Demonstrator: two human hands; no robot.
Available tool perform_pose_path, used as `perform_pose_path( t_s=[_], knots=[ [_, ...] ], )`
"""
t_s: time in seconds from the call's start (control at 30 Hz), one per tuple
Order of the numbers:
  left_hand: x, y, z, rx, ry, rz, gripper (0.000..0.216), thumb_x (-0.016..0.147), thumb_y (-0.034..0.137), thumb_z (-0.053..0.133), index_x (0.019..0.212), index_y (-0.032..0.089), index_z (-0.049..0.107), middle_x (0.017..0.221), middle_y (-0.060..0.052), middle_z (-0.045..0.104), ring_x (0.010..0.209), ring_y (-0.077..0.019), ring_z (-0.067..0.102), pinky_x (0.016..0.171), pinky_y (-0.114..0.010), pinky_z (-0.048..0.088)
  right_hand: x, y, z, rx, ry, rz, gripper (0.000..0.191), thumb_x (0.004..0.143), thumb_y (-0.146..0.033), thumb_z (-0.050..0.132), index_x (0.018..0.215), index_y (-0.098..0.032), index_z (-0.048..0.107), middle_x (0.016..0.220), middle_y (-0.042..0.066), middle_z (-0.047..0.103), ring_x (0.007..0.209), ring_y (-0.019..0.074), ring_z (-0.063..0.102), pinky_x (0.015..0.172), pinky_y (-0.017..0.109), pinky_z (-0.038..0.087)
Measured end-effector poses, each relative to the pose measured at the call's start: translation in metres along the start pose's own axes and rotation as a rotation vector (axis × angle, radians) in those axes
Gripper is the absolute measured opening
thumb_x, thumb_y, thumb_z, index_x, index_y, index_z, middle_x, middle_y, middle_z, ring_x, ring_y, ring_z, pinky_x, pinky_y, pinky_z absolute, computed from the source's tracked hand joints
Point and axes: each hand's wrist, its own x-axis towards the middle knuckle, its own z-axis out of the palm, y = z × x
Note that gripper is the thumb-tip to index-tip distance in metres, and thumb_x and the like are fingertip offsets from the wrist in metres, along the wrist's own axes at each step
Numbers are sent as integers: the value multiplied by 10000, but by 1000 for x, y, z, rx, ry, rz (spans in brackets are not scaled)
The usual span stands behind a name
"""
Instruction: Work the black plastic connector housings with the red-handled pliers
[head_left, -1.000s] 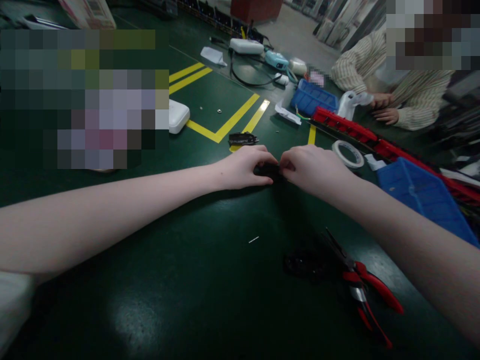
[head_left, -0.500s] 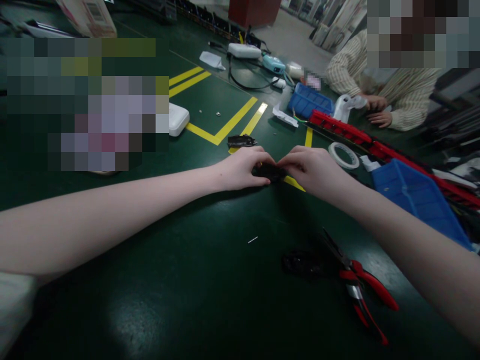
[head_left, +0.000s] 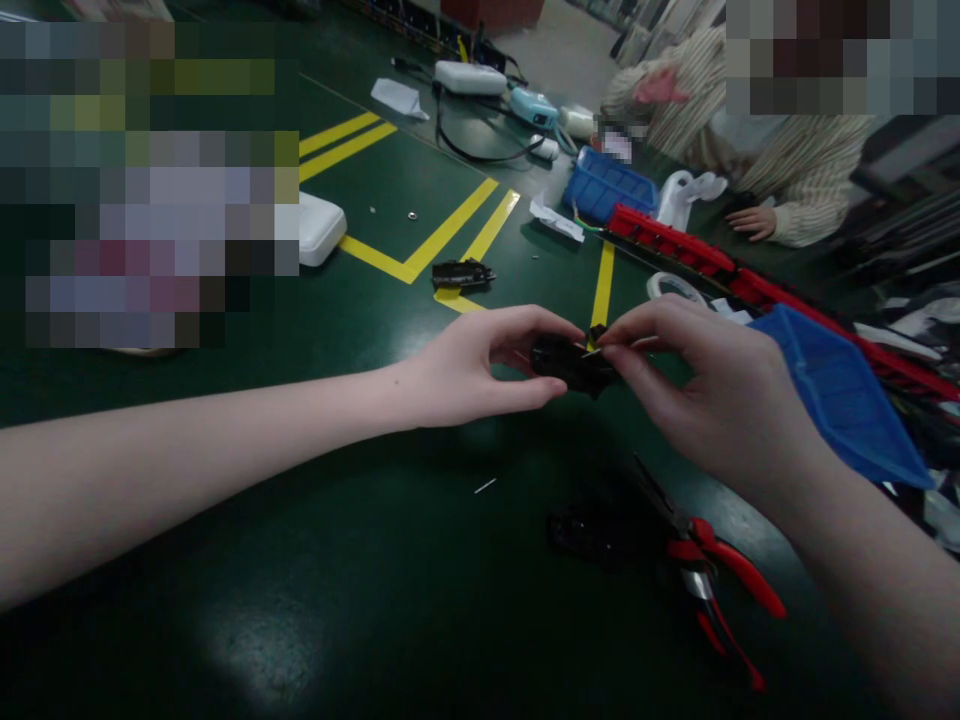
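Note:
My left hand [head_left: 472,370] is closed around a small black plastic part [head_left: 564,365], its thumb along the near side and its fingers on the far side. With thumb and forefinger, my right hand [head_left: 705,385] pinches a thin metal pin [head_left: 592,353] at the right end of that part. Whether the pin sits inside the part I cannot tell. Below the hands a second thin pin [head_left: 485,486] lies on the green tabletop. Red-handled long-nose pliers [head_left: 697,560] rest in front of my right forearm, beside a dark black part [head_left: 589,534].
Another black part [head_left: 463,274] lies beyond my left hand, near yellow tape lines. A blue bin [head_left: 840,400], a tape roll [head_left: 675,288] and a long red strip [head_left: 675,240] line the right. A white case [head_left: 322,230] stands left. Across the table, a person's hand [head_left: 752,222] rests.
My hands have come slightly nearer and to the right, and the black part shows more. The pin in my right fingers is now visible. The view has shifted a little.

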Motion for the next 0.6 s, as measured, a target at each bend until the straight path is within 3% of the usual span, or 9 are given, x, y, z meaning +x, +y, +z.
perform_pose_path(
  t_s=[0.2, 0.4, 0.6],
  knots=[
    [-7, 7, 8, 43, 11, 18, 381, 810, 199, 664, 1183, 180, 592, 1193, -65, 643, 1075, -215, 635, 945, -362, 541, -22, -9, -8, 18, 53, 35, 65, 844, -243, 544, 815, -278, 590, 854, 41, 662, 765, 200, 632, 658, 353, 489],
    [-7, 5, 6, 58, -34, 14, 357, 801, 200, 680, 1151, 175, 613, 1186, -67, 651, 1087, -215, 633, 945, -368, 543, -21, -7, -7, 150, 67, 209, 65, 811, -316, 600, 788, -274, 644, 721, 7, 672, 634, 182, 616, 555, 330, 469],
    [-7, 4, 8, 40, -31, 7, 364, 779, 204, 698, 1132, 167, 616, 1167, -71, 660, 1076, -208, 639, 941, -355, 539, -22, -9, -1, 109, 35, 176, 59, 811, -288, 599, 793, -270, 651, 778, 22, 684, 694, 197, 636, 595, 336, 472]
  ],
)
